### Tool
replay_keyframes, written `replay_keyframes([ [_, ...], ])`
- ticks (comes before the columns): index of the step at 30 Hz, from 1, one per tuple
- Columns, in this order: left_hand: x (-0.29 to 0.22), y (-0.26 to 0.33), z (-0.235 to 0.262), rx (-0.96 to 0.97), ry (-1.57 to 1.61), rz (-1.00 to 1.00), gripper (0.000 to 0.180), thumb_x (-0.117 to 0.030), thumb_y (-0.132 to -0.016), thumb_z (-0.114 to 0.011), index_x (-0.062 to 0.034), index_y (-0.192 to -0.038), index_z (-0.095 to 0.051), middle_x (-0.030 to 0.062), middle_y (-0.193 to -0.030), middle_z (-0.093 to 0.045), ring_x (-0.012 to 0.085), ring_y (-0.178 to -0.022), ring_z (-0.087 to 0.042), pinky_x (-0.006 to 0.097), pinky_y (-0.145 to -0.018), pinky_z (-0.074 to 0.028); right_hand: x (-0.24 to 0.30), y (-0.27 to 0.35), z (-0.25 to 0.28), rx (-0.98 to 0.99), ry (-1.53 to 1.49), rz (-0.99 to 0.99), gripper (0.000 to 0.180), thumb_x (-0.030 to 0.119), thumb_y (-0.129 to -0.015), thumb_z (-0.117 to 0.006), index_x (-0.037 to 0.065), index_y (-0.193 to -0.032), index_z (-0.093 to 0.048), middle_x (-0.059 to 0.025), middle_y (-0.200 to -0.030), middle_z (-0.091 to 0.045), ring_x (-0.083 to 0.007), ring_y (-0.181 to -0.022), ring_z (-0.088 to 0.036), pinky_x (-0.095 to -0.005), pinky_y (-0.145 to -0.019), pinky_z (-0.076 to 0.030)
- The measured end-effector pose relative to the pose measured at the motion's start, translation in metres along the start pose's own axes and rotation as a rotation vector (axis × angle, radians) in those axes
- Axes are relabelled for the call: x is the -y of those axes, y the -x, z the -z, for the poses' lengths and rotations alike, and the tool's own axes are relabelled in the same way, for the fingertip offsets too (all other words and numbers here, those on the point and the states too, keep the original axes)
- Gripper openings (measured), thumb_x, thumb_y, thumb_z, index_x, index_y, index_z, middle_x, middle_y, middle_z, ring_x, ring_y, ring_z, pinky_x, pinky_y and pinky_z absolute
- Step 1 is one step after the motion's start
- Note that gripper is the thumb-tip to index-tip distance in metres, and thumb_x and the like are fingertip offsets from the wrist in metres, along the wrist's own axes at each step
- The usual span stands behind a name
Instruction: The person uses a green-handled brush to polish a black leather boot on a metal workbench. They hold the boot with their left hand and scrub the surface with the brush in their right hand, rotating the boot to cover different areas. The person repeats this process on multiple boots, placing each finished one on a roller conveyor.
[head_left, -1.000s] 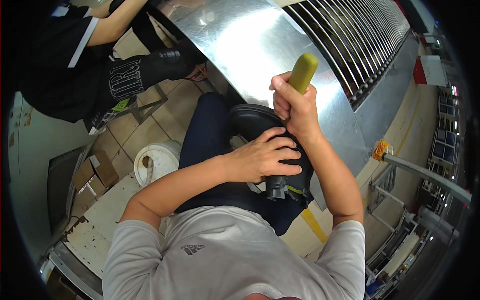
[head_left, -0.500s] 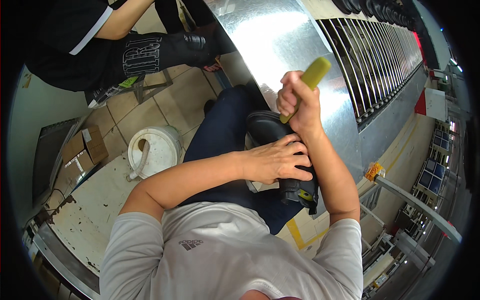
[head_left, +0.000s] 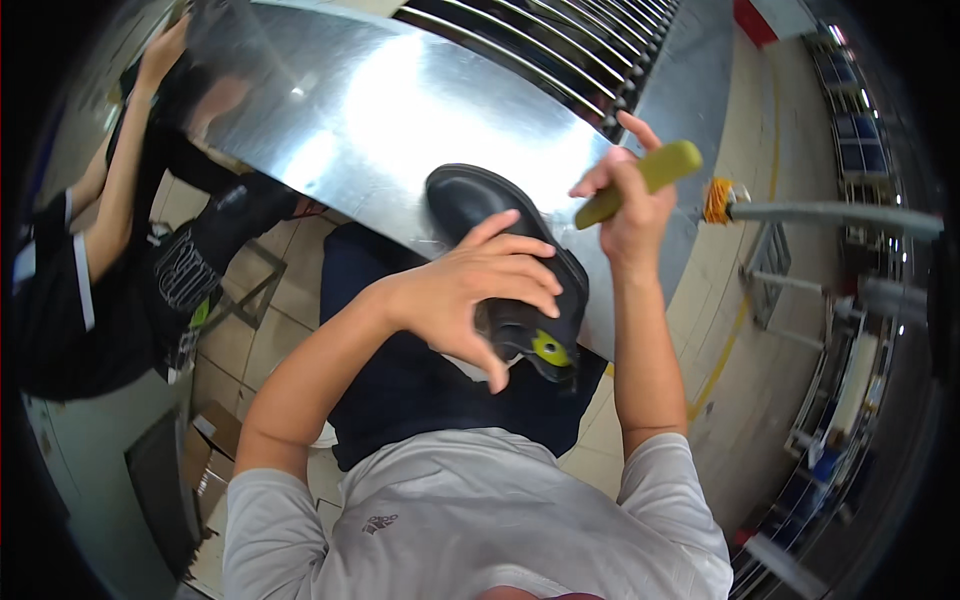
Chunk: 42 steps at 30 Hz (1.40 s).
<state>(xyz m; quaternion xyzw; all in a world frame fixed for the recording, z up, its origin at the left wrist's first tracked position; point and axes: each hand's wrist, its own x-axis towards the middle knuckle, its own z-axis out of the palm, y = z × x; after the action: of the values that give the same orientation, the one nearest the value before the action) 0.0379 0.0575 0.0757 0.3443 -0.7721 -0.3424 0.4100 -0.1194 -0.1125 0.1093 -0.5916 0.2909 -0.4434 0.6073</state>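
A black shoe (head_left: 562, 292) lies over the near edge of the metal table, its toe pointing up and left. Yellow-green material with a small hole, perhaps a shoe last (head_left: 549, 348), shows in its opening. My left hand (head_left: 470, 285) rests across the shoe's upper, fingers spread and thumb held apart. To the right of the shoe, my right hand (head_left: 640, 215) is closed around an olive-yellow bar with rounded ends (head_left: 668, 166), index finger lifted. The bar is clear of the shoe.
The shiny metal table (head_left: 330, 95) adjoins a roller conveyor (head_left: 560, 50). A grey pole with an orange wrapped end (head_left: 718, 200) juts in from the right. At left, a co-worker's arm (head_left: 120, 190) reaches to the table. Cardboard boxes (head_left: 212, 440) stand at lower left.
The view has swung round. The shoe has shifted from over my lap onto the table edge. My left hand has loosened and spread; the right has moved away from the shoe with the bar.
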Motion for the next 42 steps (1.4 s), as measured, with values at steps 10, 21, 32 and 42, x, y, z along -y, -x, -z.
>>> replay_keyframes([
  [10, -0.004, -0.002, -0.054, -0.625, 0.073, 0.073, 0.09, -0.057, -0.109, -0.005, -0.0088, -0.076, -0.075, 0.0066, -0.083, -0.076, 0.0302, -0.103, -0.071, 0.052, -0.12, -0.023, -0.002, -0.004, -0.043, 0.081, -0.072, -0.193, 0.032, 0.023, -0.099, -0.068, 0.002, -0.121, -0.06, 0.0021, -0.058, -0.039, -0.0088, -0.043, -0.04, -0.0263, -0.041, -0.033],
  [21, 0.006, 0.001, -0.063, -0.755, 0.145, -0.022, 0.067, -0.042, -0.108, -0.024, -0.0097, -0.074, -0.071, 0.004, -0.081, -0.074, 0.0268, -0.094, -0.072, 0.056, -0.114, -0.033, -0.002, -0.013, -0.077, 0.183, -0.075, -0.212, 0.021, 0.013, -0.094, -0.07, -0.004, -0.103, -0.063, 0.0003, -0.057, -0.047, -0.0074, -0.041, -0.039, -0.025, -0.04, -0.03],
  [32, 0.01, -0.004, -0.065, -0.851, 0.191, -0.104, 0.045, -0.032, -0.102, -0.043, -0.0119, -0.068, -0.064, 0.0006, -0.075, -0.07, 0.0237, -0.087, -0.069, 0.056, -0.112, -0.033, -0.018, -0.035, -0.128, 0.446, 0.005, -0.185, 0.016, 0.009, -0.092, -0.068, -0.005, -0.097, -0.061, 0.0007, -0.053, -0.046, -0.0074, -0.04, -0.039, -0.0241, -0.041, -0.029],
  [42, 0.01, -0.004, -0.064, -0.866, 0.164, -0.11, 0.043, -0.032, -0.102, -0.045, -0.0134, -0.066, -0.061, -0.0009, -0.07, -0.065, 0.0221, -0.082, -0.066, 0.055, -0.107, -0.037, -0.03, -0.033, -0.132, 0.572, -0.077, -0.039, 0.009, 0.01, -0.097, -0.059, 0.002, -0.097, -0.056, 0.0, -0.057, -0.038, -0.0093, -0.044, -0.032, -0.0262, -0.042, -0.032],
])
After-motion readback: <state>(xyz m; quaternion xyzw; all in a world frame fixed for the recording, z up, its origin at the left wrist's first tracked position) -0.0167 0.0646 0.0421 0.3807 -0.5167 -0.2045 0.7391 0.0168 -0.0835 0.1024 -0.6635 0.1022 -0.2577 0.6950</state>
